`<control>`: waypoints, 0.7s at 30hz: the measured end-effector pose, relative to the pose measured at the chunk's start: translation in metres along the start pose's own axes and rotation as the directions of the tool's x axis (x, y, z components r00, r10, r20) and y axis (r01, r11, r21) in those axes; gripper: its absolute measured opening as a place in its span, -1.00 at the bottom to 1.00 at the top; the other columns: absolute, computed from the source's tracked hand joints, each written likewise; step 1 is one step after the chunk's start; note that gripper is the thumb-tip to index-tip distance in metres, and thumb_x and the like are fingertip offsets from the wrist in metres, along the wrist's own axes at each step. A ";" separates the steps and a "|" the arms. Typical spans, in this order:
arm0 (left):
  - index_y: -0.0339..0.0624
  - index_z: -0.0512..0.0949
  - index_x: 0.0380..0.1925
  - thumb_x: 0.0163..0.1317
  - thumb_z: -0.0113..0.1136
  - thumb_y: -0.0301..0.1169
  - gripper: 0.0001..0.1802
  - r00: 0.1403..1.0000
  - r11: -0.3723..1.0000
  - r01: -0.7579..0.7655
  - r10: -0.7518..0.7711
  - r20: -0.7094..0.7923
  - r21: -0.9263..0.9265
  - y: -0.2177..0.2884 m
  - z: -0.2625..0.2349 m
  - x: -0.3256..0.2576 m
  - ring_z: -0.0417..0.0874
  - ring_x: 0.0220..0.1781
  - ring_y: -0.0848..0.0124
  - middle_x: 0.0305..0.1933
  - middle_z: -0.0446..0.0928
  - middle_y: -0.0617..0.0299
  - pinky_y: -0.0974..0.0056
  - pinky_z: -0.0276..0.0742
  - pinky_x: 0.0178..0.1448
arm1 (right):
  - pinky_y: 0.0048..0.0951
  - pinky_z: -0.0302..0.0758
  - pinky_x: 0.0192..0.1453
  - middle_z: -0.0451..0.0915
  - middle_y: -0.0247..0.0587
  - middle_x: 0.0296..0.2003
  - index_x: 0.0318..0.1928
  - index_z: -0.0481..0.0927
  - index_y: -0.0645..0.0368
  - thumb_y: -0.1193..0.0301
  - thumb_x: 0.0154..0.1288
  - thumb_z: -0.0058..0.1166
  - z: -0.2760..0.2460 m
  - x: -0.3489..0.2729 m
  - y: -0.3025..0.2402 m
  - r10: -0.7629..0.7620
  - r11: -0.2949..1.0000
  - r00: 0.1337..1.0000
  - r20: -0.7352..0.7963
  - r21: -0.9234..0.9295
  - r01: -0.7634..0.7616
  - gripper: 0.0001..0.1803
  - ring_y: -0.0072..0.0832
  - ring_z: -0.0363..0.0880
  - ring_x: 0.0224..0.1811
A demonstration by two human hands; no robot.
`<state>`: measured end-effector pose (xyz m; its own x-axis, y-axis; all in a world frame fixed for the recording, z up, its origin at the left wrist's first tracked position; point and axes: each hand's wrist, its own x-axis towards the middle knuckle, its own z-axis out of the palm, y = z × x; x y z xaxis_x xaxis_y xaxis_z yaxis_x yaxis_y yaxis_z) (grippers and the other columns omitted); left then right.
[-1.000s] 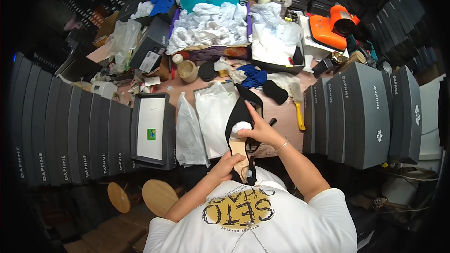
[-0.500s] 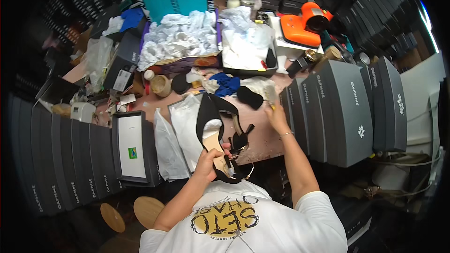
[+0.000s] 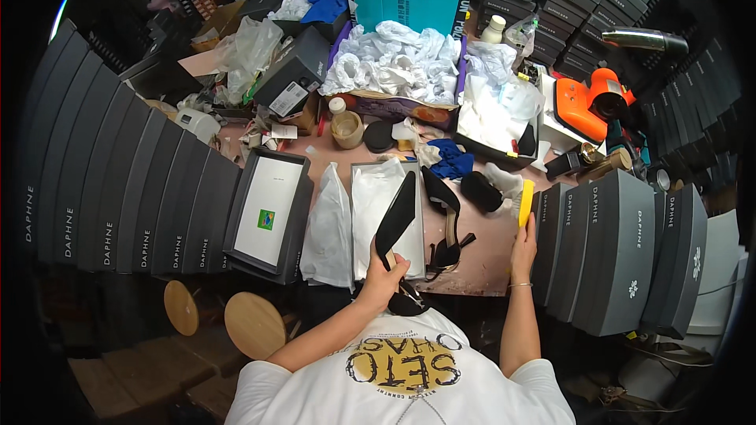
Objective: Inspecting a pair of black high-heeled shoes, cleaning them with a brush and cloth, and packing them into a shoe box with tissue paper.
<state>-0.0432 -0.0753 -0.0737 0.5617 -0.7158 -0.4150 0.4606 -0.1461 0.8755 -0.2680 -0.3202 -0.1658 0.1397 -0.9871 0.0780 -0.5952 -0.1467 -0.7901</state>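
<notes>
The left hand (image 3: 383, 271) was closed around a black high-heeled shoe (image 3: 395, 224) near its heel end, holding it tilted up so the toe pointed away over the open shoe box (image 3: 385, 216) lined with white paper. The right hand (image 3: 523, 240) reached out to the side, fingers wrapped on the yellow handle of a brush (image 3: 525, 203) that lay at the table's right edge, just beside the stacked grey boxes (image 3: 618, 248). To do this step well, I judged, the shoe wanted a firm hold at the heel so it would not twist, and the brush needed lifting cleanly clear of the box stack before being brought across. A 2nd black shoe (image 3: 446, 224) lay on the pink table (image 3: 480, 264) between the 2 hands, so any move of the brush across had to pass above it. The left forearm came up from the lower edge, bent at the elbow and close to the body; the right arm was nearly straight, wrist turned inward, with a thin bracelet visible. A box lid (image 3: 268, 216) lay to the left, and a clear plastic bag (image 3: 329, 228) lay beside the open box.
</notes>
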 end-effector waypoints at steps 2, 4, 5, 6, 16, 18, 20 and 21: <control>-0.14 0.12 0.18 0.20 0.12 -0.55 -0.42 0.999 0.990 -0.026 0.029 -0.019 0.140 0.001 0.002 0.004 0.45 -0.31 0.50 -0.28 0.40 0.27 0.40 0.43 -0.28 | -0.36 0.46 -0.30 0.52 -0.07 -0.39 0.24 0.40 0.05 0.38 0.27 0.04 -0.013 -0.008 -0.087 -0.276 0.960 0.960 0.053 0.075 0.272 -0.50 -0.31 0.52 -0.43; -0.14 0.10 0.20 0.21 0.13 -0.53 -0.40 0.999 0.994 -0.026 0.028 -0.015 0.105 0.005 0.003 0.007 0.43 -0.31 0.53 -0.30 0.39 0.28 0.42 0.41 -0.27 | -0.32 0.45 -0.42 0.52 -0.14 -0.42 0.23 0.43 -0.05 0.35 0.28 0.06 -0.016 -0.044 -0.186 -0.654 0.745 0.713 0.252 0.053 0.665 -0.52 -0.33 0.52 -0.51; -0.14 0.09 0.21 0.21 0.13 -0.53 -0.40 1.000 0.996 -0.028 0.029 -0.010 0.087 0.011 0.005 0.010 0.41 -0.32 0.54 -0.31 0.38 0.28 0.42 0.41 -0.26 | -0.27 0.45 -0.48 0.52 -0.18 -0.43 0.26 0.39 -0.12 0.37 0.29 0.04 -0.018 -0.055 -0.209 -0.769 0.548 0.479 0.423 0.050 0.835 -0.49 -0.31 0.52 -0.54; -0.11 0.12 0.21 0.25 0.09 -0.53 -0.44 1.000 0.998 0.000 -0.002 0.020 0.062 0.005 0.000 0.014 0.40 -0.36 0.56 -0.31 0.39 0.29 0.42 0.40 -0.28 | -0.24 0.45 -0.49 0.52 -0.17 -0.43 0.27 0.37 -0.14 0.39 0.30 0.02 -0.016 -0.050 -0.207 -0.732 0.536 0.464 0.498 0.001 0.844 -0.49 -0.27 0.54 -0.52; -0.13 0.06 0.30 0.26 0.03 -0.54 -0.37 0.993 0.989 -0.092 0.083 0.082 0.113 0.061 -0.034 0.016 0.42 -0.47 0.55 -0.29 0.40 0.26 0.43 0.44 -0.38 | -0.26 0.41 -0.53 0.44 -0.21 -0.55 0.23 0.38 -0.10 0.39 0.26 0.00 0.011 0.002 -0.232 -0.834 0.429 0.361 0.417 0.078 0.900 -0.51 -0.25 0.50 -0.56; -0.13 0.06 0.30 0.25 0.05 -0.53 -0.36 0.988 0.986 -0.119 0.106 0.110 0.119 0.050 -0.047 0.006 0.46 -0.45 0.53 -0.26 0.42 0.24 0.40 0.47 -0.34 | -0.25 0.40 -0.56 0.44 -0.23 -0.57 0.24 0.37 -0.13 0.36 0.26 0.02 0.031 0.043 -0.193 -0.697 0.545 0.588 0.410 -0.231 0.806 -0.50 -0.27 0.50 -0.59; -0.14 0.08 0.31 0.27 0.05 -0.52 -0.37 0.984 0.935 -0.176 0.166 0.059 0.307 0.052 -0.056 0.001 0.47 -0.44 0.52 -0.25 0.43 0.23 0.40 0.48 -0.34 | -0.28 0.42 -0.56 0.43 -0.24 -0.57 0.24 0.37 -0.10 0.39 0.23 0.04 0.022 0.022 -0.212 -0.785 0.520 0.523 0.332 -0.105 0.848 -0.48 -0.31 0.50 -0.58; -0.15 0.08 0.31 0.27 0.06 -0.51 -0.37 0.988 0.943 -0.149 0.151 0.017 0.297 0.049 -0.062 0.004 0.47 -0.45 0.52 -0.27 0.43 0.23 0.40 0.48 -0.33 | -0.30 0.42 -0.55 0.43 -0.25 -0.57 0.24 0.38 -0.09 0.41 0.22 0.05 0.019 0.015 -0.223 -0.825 0.494 0.484 0.290 -0.046 0.869 -0.47 -0.32 0.50 -0.58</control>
<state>0.0244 -0.0429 -0.0479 0.6132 -0.7409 -0.2740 0.1468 -0.2340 0.9611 -0.1180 -0.3014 -0.0003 0.7887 -0.3384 0.5133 -0.2084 -0.9326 -0.2945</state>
